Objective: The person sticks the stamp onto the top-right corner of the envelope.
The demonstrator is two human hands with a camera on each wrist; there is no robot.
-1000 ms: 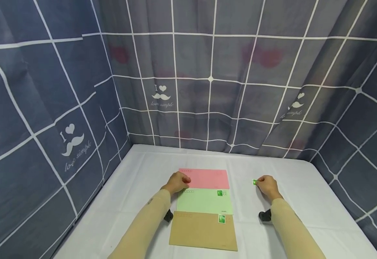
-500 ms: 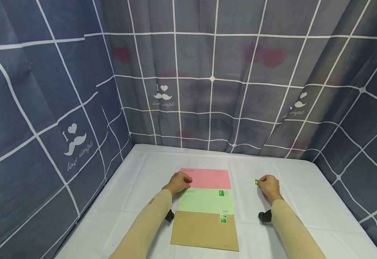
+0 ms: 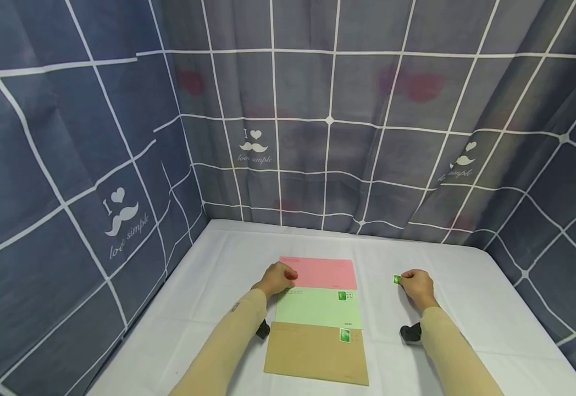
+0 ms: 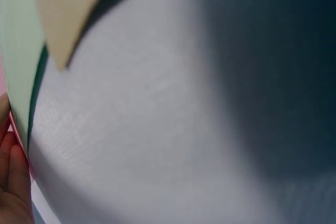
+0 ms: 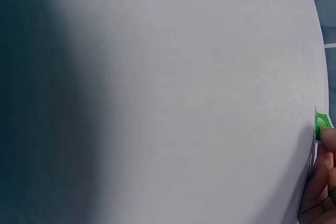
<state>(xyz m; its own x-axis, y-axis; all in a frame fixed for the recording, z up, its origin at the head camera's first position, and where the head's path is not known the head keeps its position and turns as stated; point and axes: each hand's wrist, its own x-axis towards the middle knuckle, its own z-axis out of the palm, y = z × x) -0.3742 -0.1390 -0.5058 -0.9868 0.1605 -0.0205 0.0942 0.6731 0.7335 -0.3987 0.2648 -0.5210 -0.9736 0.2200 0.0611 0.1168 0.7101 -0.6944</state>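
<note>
In the head view a pink envelope (image 3: 326, 273), a light green envelope (image 3: 317, 308) and a brown envelope (image 3: 315, 355) lie in a column on the white table. My left hand (image 3: 277, 278) rests on the lower left part of the pink one, thumb and fingers apart; the left wrist view catches only its fingertips at the edge. To the right, my right hand (image 3: 418, 287) pinches a small green stamp (image 3: 397, 279) by its right side, just over the cloth. That stamp (image 5: 321, 123) also shows in the right wrist view. Green stamps sit at the upper right of the green and brown envelopes.
White cloth (image 3: 228, 242) covers the table. Dark checked curtains (image 3: 308, 143) hang at the back and both sides. Black camera mounts (image 3: 410, 332) are strapped under both wrists.
The whole head view has shifted slightly, so everything appears a little farther right. Both hands keep their places relative to the envelopes, and the right hand still holds the stamp.
</note>
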